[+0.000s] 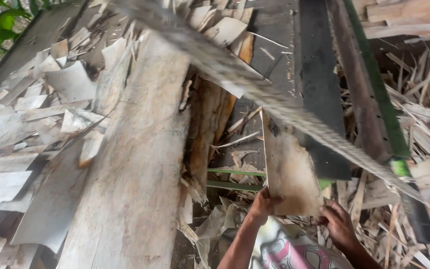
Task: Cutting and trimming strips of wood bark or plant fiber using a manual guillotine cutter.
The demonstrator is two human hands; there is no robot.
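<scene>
Both hands, left hand (263, 204) and right hand (338, 225), are pinching the wood sheet (289, 172); the blurred band (294, 117) crossing it could be catching fingers.

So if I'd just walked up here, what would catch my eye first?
Probably the thin pale sheet of wood veneer held upright low in the middle, the left hand on its lower left corner and the right hand at its lower right. To its left lies a big pale peeled log, and loose grey veneer scraps are heaped further left.
</scene>
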